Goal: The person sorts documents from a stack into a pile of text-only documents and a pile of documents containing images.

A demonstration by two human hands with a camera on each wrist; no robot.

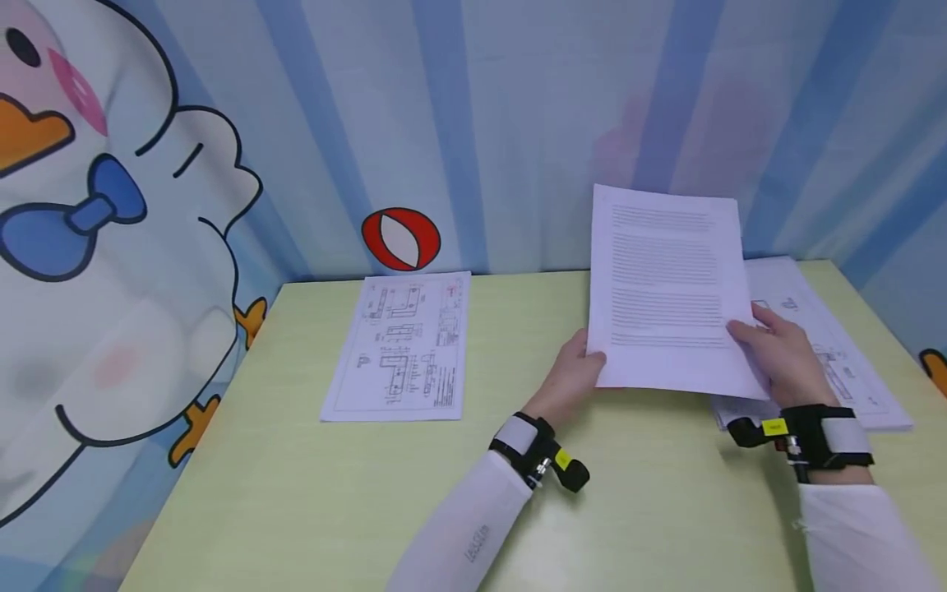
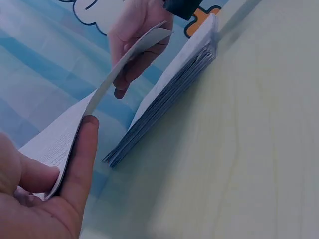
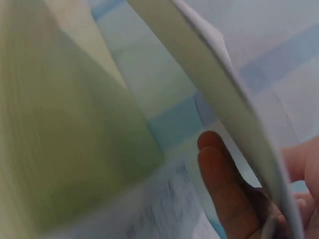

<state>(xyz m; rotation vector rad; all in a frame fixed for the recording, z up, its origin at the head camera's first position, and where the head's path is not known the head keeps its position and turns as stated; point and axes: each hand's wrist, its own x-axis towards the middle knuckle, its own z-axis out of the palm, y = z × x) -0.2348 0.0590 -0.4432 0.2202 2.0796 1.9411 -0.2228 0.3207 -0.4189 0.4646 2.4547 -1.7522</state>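
Observation:
A thin sheaf of printed paper (image 1: 662, 288) is held up off the table, its text side toward me. My left hand (image 1: 565, 374) pinches its lower left edge, thumb on the printed face and fingers behind, as the left wrist view shows. At the lower right edge my right hand (image 1: 792, 358) grips it the same way, thumb in front and fingers (image 3: 224, 189) behind. Behind and below the right hand lies a thick stack of drawing sheets (image 1: 851, 362), partly hidden by the held sheaf; its layered edge shows in the left wrist view.
On the left of the pale wooden table (image 1: 259, 493) lies a technical drawing (image 1: 403, 349), face up. A blue striped curtain (image 1: 518, 123) with cartoon figures hangs along the table's back edge. Both wrists carry strapped cameras.

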